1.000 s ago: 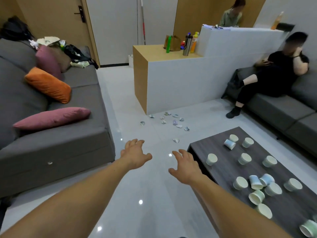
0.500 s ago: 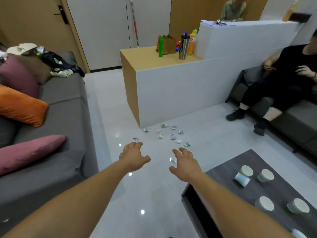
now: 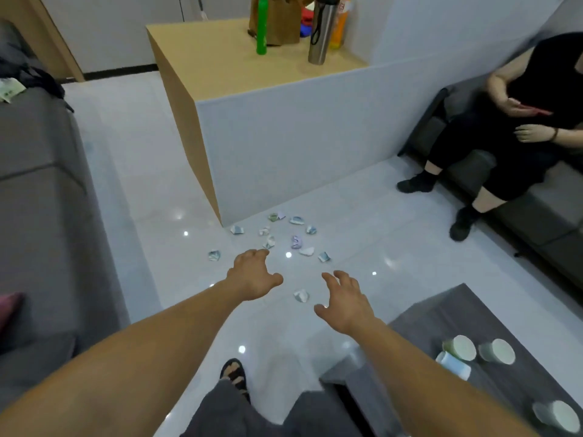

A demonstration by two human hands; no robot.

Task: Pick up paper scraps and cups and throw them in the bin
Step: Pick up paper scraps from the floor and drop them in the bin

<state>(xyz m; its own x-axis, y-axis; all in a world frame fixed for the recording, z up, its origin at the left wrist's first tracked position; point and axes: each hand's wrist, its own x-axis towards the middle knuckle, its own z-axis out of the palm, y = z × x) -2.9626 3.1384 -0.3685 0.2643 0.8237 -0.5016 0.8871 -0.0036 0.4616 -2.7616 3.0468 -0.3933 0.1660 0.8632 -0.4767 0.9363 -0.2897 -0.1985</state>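
**Both hands empty above the floor; scraps and cups not yet collected**

Hands: The left hand (image 3: 254,275) is stretched forward over the floor (image 3: 142,184), palm down, fingers loosely spread and slightly bent, holding nothing. The right hand (image 3: 345,302) is held likewise, fingers splayed and thumb out, also holding nothing. Neither hand touches any item.

Paper scraps: One crumpled scrap (image 3: 301,295) lies on the floor between the two hands, nearer the right. The main cluster of paper scraps (image 3: 291,234) lies further ahead, scattered at the foot of the cabinet (image 3: 284,137). One outlying scrap (image 3: 214,255) sits to the left of the left hand. The left fingertips appear just short of the nearest piece in the cluster; contact cannot be confirmed.

Cups: Four cups are visible on the dark tabletop (image 3: 441,313) at lower right. Two stand side by side (image 3: 459,348) (image 3: 497,351), one lies on its side (image 3: 452,365) just beside them, and one (image 3: 556,416) is near the frame edge.

Surroundings: The cabinet's wooden top carries a green bottle (image 3: 261,26), a steel flask (image 3: 320,29) and a brown paper bag (image 3: 277,20). A grey sofa (image 3: 38,184) runs along the left. A seated person in black (image 3: 504,137) occupies a second sofa on the right. The wearer's sandalled foot (image 3: 235,375) rests on the floor below the arms.
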